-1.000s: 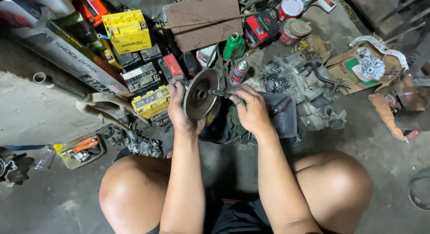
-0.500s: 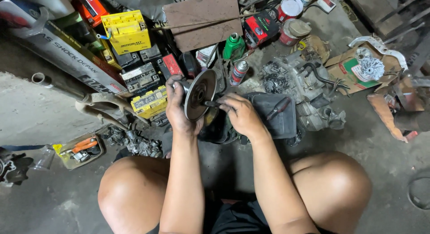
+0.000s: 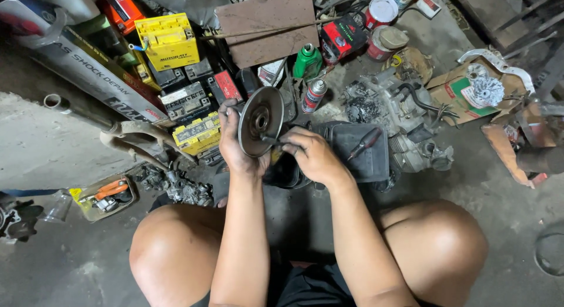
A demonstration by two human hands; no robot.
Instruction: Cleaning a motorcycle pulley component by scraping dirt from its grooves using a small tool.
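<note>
round metal pulley disc (image 3: 260, 121) sits upright on edge, held above the floor just in front of the knees, dished face turned toward the right hand. left hand (image 3: 234, 144) grips it from behind, fingers wrapped over the rim and pressed tight on the disc. right hand (image 3: 312, 155) has its fingers pinched on a thin dark tool (image 3: 271, 141), tip at or near the centre hub; cannot tell if it is in the bore or only touching. risk, as a judgement: the disc hangs on one hand's grip only, looks greasy, so a hard push at the hub could twist it out and drop it onto the black plastic cover (image 3: 358, 148) just below or onto a leg. the tool tip could skid off the hub and jab the left palm behind the disc. just beyond, a spray can (image 3: 314, 94) and green bottle (image 3: 307, 60) stand upright near the disc, easy to knock over with a swing of the elbow. engine block (image 3: 399, 116) lies to the right with loose parts, a screwdriver (image 3: 364, 142) rests on the cover. yellow battery (image 3: 169, 40) and stacked boxes crowd the left. concrete floor (image 3: 47, 142) is cluttered all round, so any small piece falling from the hub could get lost in the scrap.
</note>
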